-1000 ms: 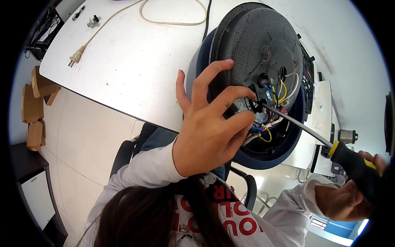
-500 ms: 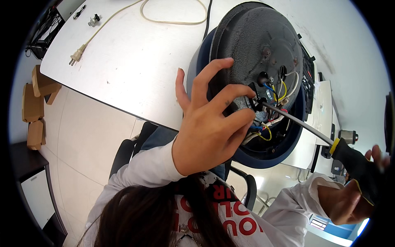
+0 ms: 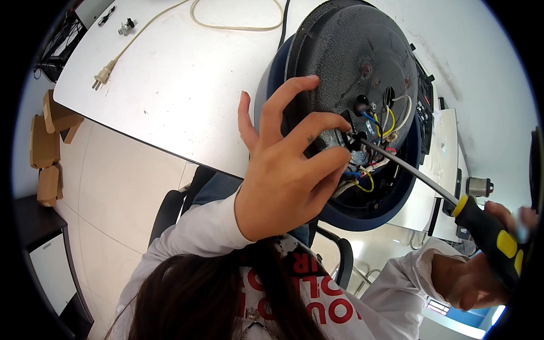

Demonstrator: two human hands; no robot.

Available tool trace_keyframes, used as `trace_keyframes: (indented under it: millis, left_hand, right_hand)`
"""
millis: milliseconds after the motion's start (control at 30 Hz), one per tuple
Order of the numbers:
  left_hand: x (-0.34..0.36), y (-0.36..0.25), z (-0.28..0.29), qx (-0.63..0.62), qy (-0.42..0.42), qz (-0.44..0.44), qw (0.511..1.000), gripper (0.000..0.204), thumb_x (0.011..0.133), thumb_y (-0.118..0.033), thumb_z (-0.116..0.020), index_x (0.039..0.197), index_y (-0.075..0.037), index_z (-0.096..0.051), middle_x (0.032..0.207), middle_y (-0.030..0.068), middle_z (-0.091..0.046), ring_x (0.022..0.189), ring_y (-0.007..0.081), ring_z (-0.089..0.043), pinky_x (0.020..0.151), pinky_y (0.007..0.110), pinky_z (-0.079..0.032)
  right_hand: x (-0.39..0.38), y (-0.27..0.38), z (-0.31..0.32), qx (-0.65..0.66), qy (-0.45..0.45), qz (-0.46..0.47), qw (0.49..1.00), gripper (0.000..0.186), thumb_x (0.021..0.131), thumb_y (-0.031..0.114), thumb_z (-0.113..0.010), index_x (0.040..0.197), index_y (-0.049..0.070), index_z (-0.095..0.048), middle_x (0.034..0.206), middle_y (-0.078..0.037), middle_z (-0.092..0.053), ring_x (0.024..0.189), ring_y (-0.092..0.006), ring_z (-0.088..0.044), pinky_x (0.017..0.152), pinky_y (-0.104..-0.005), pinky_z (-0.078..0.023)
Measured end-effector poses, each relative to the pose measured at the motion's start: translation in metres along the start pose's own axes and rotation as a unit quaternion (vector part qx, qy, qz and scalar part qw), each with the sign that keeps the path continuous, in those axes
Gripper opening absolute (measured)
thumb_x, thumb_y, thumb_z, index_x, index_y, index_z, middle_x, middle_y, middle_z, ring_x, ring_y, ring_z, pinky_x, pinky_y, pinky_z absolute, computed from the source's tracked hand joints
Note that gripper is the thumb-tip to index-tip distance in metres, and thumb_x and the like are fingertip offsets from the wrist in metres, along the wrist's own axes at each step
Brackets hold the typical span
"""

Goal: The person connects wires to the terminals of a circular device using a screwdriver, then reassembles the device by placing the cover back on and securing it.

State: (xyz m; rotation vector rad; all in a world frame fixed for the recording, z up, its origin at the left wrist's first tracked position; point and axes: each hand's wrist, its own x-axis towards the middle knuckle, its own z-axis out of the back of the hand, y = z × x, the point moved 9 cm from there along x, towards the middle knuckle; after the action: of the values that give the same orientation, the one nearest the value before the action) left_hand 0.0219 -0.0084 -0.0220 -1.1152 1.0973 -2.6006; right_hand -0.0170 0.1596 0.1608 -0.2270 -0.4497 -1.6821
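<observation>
A round appliance with a speckled dark grey underside [image 3: 345, 62] stands tilted in its dark blue shell [image 3: 391, 214] on the table. Blue, yellow and white wires [image 3: 391, 122] come out of its openings. Bent over the lower part of it, my left hand [image 3: 283, 175] pinches a small black part [image 3: 347, 135] between thumb and forefinger; the other fingers are spread. My right hand [image 3: 470, 283] grips the black and yellow handle of a long screwdriver [image 3: 473, 218]. Its shaft slants up-left, and the tip meets the underside beside my left fingertips. What the tip bears on is too small to tell.
On the white table [image 3: 170, 107] lie a beige cord with a plug [image 3: 102, 76] and a small metal-and-black part [image 3: 126, 26]. A black tool case [image 3: 425, 105] sits behind the appliance. Cardboard boxes [image 3: 46, 136] stand on the floor at left.
The screwdriver handle has turned, bringing its yellow patches into sight, and my right hand has shifted round it. My left hand keeps its pinch, and the tip stays at the same spot.
</observation>
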Motion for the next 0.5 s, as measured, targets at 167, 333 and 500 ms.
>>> trace_keyframes:
  millis: [167,333,500]
  left_hand:
    - [0.002,-0.002,-0.001,0.0,0.009,-0.002,1.0,0.014,0.069,-0.006,-0.073,0.076,-0.018,-0.069,0.115,-0.0037,-0.064,0.137,0.04,-0.029,0.105,0.066,-0.005]
    - [0.001,0.0,0.001,0.004,0.002,0.002,1.0,0.014,0.069,-0.007,-0.074,0.076,-0.018,-0.069,0.115,-0.0041,-0.064,0.137,0.04,-0.029,0.105,0.066,-0.006]
    - [0.002,-0.002,-0.001,-0.004,0.001,-0.007,1.0,0.014,0.069,-0.007,-0.074,0.076,-0.017,-0.069,0.115,-0.0038,-0.064,0.137,0.0397,-0.029,0.105,0.066,-0.006]
  right_hand:
    - [-0.005,-0.006,0.0,0.025,-0.251,0.026,0.967,0.059,0.084,0.015,-0.074,0.129,0.013,-0.037,0.095,-0.016,-0.058,0.077,-0.0252,-0.066,0.061,-0.0352,-0.062]
    - [-0.023,-0.012,0.006,0.05,-0.211,-0.046,0.975,0.049,0.085,0.013,-0.072,0.124,0.005,-0.044,0.114,-0.017,-0.053,0.089,-0.0371,-0.067,0.078,-0.0426,-0.061]
    - [-0.012,-0.012,-0.001,0.083,-0.221,-0.071,0.969,0.062,0.082,0.008,-0.073,0.132,0.013,-0.037,0.118,-0.02,-0.052,0.091,-0.0324,-0.068,0.079,-0.0412,-0.062]
